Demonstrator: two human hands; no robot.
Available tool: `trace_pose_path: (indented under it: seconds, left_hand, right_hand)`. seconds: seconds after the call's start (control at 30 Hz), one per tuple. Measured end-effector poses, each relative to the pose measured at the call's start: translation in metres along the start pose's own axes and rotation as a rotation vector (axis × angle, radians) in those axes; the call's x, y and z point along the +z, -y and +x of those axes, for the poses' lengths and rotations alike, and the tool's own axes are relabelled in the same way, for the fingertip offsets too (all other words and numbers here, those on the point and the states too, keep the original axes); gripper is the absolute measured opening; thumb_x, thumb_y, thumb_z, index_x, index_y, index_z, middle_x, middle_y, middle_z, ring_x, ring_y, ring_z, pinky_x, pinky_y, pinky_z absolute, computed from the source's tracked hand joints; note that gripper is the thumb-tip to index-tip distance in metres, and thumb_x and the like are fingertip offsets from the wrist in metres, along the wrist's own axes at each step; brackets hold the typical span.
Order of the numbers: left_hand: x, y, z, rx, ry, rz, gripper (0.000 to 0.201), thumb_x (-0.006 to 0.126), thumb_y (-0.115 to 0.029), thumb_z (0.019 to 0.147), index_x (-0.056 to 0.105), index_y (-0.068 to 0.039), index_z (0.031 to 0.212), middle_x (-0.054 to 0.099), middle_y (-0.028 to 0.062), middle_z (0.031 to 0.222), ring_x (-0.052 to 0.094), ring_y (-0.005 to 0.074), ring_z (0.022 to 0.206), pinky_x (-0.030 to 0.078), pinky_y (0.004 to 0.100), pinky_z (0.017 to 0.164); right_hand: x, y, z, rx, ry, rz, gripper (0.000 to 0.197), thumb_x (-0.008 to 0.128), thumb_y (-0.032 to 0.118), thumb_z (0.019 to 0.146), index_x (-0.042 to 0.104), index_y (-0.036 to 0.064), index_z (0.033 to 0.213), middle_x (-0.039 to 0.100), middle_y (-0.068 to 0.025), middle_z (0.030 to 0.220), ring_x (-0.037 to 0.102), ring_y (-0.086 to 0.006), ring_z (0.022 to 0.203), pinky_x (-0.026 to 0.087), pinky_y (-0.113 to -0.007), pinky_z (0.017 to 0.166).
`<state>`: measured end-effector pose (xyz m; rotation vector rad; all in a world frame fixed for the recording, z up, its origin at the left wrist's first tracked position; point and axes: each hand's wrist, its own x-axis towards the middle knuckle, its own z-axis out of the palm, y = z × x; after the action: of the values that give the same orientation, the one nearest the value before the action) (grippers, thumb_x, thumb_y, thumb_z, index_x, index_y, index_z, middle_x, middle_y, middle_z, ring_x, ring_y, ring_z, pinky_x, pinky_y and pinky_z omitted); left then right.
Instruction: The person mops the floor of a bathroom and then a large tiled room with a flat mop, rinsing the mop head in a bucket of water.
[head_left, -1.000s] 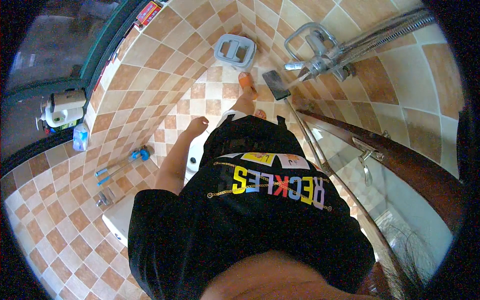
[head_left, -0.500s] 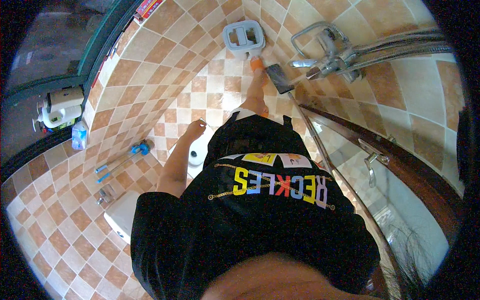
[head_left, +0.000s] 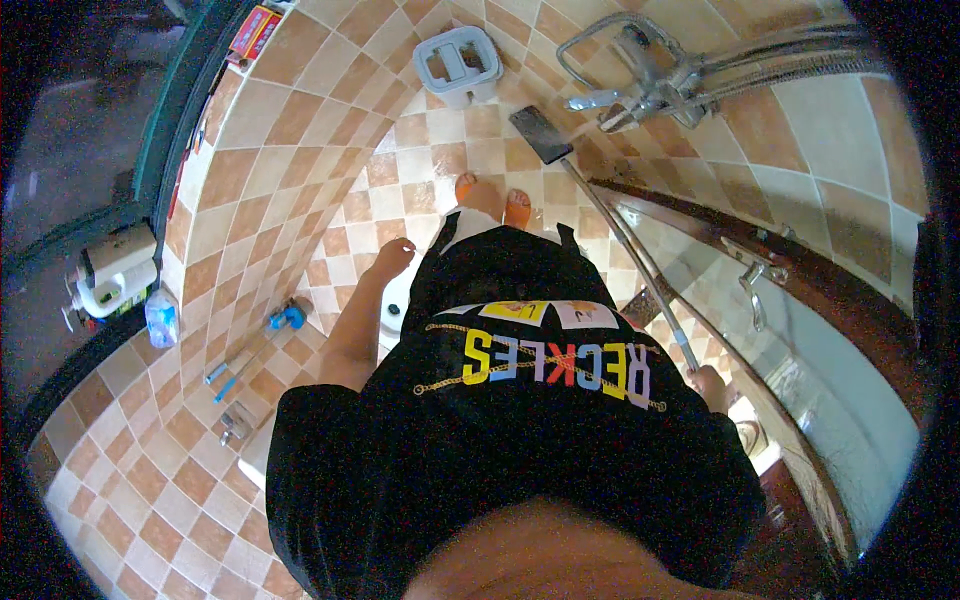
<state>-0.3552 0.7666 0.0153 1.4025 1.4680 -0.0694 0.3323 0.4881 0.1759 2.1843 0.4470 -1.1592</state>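
My right hand (head_left: 706, 386) is closed around the upper part of a flat mop's pole (head_left: 640, 262), beside my hip on the right. The pole slants away to a dark rectangular mop head (head_left: 541, 134) lying on the tiled floor near the wall. Held out on the left, my left hand (head_left: 394, 258) has its fingers curled together; a small whitish spot shows at the fingertips, too small to name. Below that hand is a white toilet fixture (head_left: 393, 308) with a dark hole, partly hidden by my clothes.
A pale grey mop bucket (head_left: 458, 62) with openings stands in the far corner. A shower mixer (head_left: 650, 75) with hoses juts from the right wall. On the right is a framed door with a metal handle (head_left: 752, 290). A blue brush (head_left: 288, 317) leans at the left; bottles line the ledge.
My outstretched foot has come back from the bucket, and both feet now stand together. My right hand on the pole has come into view. The mop head stays about where it was.
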Motion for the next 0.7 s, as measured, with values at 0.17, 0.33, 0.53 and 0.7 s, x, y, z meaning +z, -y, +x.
trace_pose_path:
  seconds: [0.17,0.33,0.53,0.7]
  left_hand:
    - [-0.023,0.008,0.03,0.014,0.05,-0.155,0.015,0.055,-0.006,0.078,0.056,-0.001,0.093,0.057,0.0053,0.08,0.055,0.0132,0.068,0.046,0.025,0.061]
    - [-0.061,0.004,0.042,0.042,-0.013,-0.135,0.016,0.052,-0.008,0.079,0.056,-0.001,0.093,0.057,0.0072,0.073,0.055,0.0137,0.062,0.047,0.0251,0.057]
    - [-0.06,0.08,0.055,0.017,0.07,0.01,0.018,0.051,-0.012,0.075,0.058,-0.005,0.09,0.061,0.0154,0.085,0.058,0.0295,0.08,0.045,0.0338,0.069]
    - [-0.049,0.044,0.049,-0.046,0.096,-0.259,0.017,0.052,-0.013,0.075,0.057,-0.004,0.088,0.06,0.0146,0.077,0.059,0.0212,0.068,0.046,0.03,0.057]
  right_hand:
    - [0.021,0.0,0.008,0.015,-0.032,-0.066,0.041,0.063,0.04,0.067,0.058,-0.001,0.065,0.058,-0.0122,0.058,0.058,-0.0244,0.055,0.047,-0.037,0.055]
    - [0.048,-0.004,0.004,-0.074,-0.16,-0.115,0.043,0.063,0.041,0.066,0.058,-0.0016,0.067,0.058,-0.0135,0.06,0.059,-0.0256,0.057,0.047,-0.037,0.056]
    - [0.041,-0.014,0.009,-0.145,-0.296,-0.177,0.045,0.063,0.042,0.066,0.058,-0.0023,0.069,0.059,-0.015,0.062,0.059,-0.0269,0.059,0.047,-0.037,0.057]
    - [0.028,-0.012,0.014,-0.029,-0.296,-0.039,0.045,0.062,0.044,0.067,0.059,0.0027,0.085,0.061,-0.0142,0.088,0.058,-0.0298,0.086,0.046,-0.042,0.07]
